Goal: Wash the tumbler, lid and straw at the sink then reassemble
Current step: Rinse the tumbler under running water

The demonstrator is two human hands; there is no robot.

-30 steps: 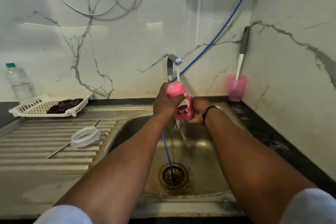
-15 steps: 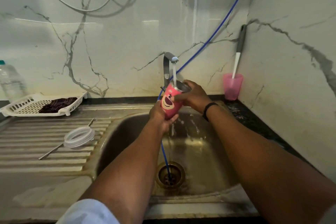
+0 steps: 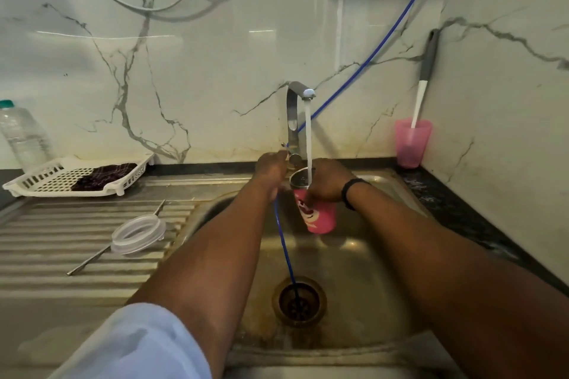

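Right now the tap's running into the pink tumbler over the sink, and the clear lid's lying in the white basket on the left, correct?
Not quite. The lid is not in the basket; it lies on the ribbed drainboard, over the metal straw, as the head view shows. The rest holds: the tap runs into the tumbler, held over the sink.
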